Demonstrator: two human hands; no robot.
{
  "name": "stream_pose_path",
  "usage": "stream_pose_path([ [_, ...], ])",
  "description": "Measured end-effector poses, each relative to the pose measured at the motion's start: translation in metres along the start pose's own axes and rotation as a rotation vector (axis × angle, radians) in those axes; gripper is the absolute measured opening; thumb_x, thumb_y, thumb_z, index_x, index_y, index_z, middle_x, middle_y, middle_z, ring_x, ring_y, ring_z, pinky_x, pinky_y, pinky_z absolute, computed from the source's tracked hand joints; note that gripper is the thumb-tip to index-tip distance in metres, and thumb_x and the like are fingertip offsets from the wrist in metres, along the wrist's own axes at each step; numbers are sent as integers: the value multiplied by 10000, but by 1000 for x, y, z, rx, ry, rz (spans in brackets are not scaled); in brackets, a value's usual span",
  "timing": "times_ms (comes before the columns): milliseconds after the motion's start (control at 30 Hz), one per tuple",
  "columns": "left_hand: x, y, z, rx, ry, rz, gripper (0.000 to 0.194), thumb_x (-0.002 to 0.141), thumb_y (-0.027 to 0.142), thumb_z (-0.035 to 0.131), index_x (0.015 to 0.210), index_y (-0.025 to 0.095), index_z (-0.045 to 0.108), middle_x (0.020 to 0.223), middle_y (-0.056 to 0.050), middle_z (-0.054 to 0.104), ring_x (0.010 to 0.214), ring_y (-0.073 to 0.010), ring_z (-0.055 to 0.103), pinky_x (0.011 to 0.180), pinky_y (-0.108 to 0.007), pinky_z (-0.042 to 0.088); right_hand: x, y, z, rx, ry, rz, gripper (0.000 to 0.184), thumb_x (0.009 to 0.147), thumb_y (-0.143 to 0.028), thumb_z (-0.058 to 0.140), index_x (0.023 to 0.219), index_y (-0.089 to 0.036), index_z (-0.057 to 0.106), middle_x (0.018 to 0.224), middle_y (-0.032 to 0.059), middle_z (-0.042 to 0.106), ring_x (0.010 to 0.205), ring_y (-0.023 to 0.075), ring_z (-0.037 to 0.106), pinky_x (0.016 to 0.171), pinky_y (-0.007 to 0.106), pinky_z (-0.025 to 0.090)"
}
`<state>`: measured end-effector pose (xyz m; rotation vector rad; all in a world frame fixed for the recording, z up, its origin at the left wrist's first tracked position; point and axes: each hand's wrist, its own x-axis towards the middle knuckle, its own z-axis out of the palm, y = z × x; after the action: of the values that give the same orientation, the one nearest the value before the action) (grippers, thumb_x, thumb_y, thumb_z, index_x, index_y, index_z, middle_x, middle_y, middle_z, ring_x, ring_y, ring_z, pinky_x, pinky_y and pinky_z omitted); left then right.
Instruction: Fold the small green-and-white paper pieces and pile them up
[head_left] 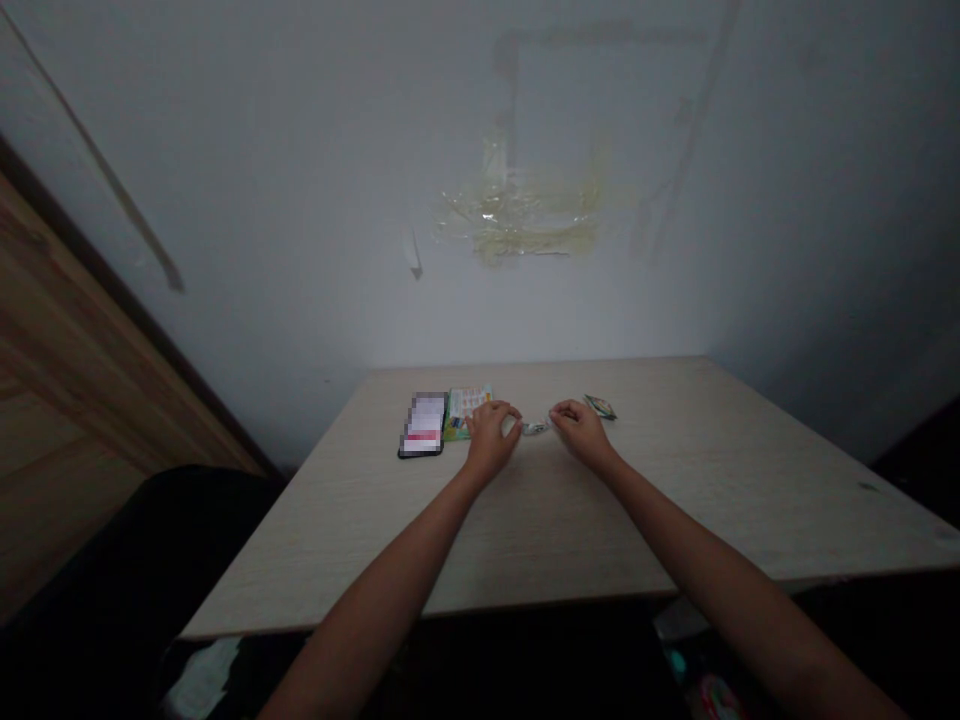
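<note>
Between my two hands, low over the table, is a small crumpled whitish wrapper-like piece (pixel 535 428). My left hand (pixel 492 432) pinches its left end with thumb and fingers. At its right end, the fingertips of my right hand (pixel 580 428) are closed on it too. A green and white printed packet or leaflet (pixel 466 402) lies flat just behind my left hand, which partly covers it. Beyond my right hand rests a small dark printed card or packet (pixel 601 407). What the wrapper-like piece holds, if anything, is too small to tell.
A phone (pixel 423 425) with a lit, blurred screen lies left of the leaflet. The pale wooden table (pixel 540 540) meets a wall (pixel 300 200) with peeling tape (pixel 525 220). Dark chair-like shape (pixel 150 560) stands at left. Colourful items (pixel 712 690) show below the front edge.
</note>
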<state>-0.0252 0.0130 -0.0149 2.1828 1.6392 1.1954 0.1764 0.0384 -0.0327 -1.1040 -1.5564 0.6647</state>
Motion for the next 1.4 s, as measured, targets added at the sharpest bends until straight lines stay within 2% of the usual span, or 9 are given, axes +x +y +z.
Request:
stream_pose_path([
  [67,-1,0,-1,6,-34,26,163,839,301,633,978,296,717,1202,-60,600,1201,-274,476,1099,-549,242,-1,0,1,-38,-34,-7,205,772,-368,599,818,-173,645,830,63,689,793,201,630,794,343,486],
  [267,-3,-2,-3,86,-120,77,87,803,339,700,863,312,757,1233,-67,595,1238,-319,449,1112,-649,101,-3,-2,-2,-174,-98,-19,174,784,-317,579,823,-168,662,807,56,685,778,194,624,777,330,475],
  [467,-2,-2,-5,83,-107,25,121,741,356,770,855,314,763,1217,-66,605,1227,-323,459,1104,-677,83,-4,-7,-7,-240,-145,-124,235,813,-273,559,968,-192,716,863,55,715,869,211,633,849,352,456],
  [567,-3,-2,-6,77,-93,21,135,742,364,770,870,320,764,1215,-62,611,1223,-326,466,1103,-687,86,-3,-9,-9,-326,-161,-177,218,815,-251,556,898,-208,753,900,66,731,933,233,623,900,374,433],
  [733,-4,-1,-5,122,-96,-9,169,760,401,753,913,328,763,1224,-49,618,1235,-318,456,1108,-685,90,-2,-12,-15,-425,-231,-212,201,812,-239,579,875,-201,766,885,67,737,932,237,614,891,366,432],
  [867,-3,0,-6,165,-107,-35,192,778,441,729,934,335,757,1241,-40,614,1235,-310,452,1099,-692,94,-2,-13,-20,-483,-254,-221,184,803,-327,658,886,-200,762,883,64,733,951,240,597,894,361,419],
  [1067,-3,3,-6,194,-109,-46,251,789,495,701,963,321,751,1242,-48,611,1225,-312,454,1092,-700,85,-3,-13,-18,-557,-219,-182,320,712,-511,756,843,-219,757,901,69,718,986,256,577,884,351,404],
  [1400,-2,0,0,237,-76,-56,260,811,512,668,948,308,752,1219,-47,619,1216,-292,457,1116,-677,61,-3,-7,-9,-645,-154,-125,350,741,-549,720,800,-205,741,883,80,690,1009,260,549,879,346,366],
])
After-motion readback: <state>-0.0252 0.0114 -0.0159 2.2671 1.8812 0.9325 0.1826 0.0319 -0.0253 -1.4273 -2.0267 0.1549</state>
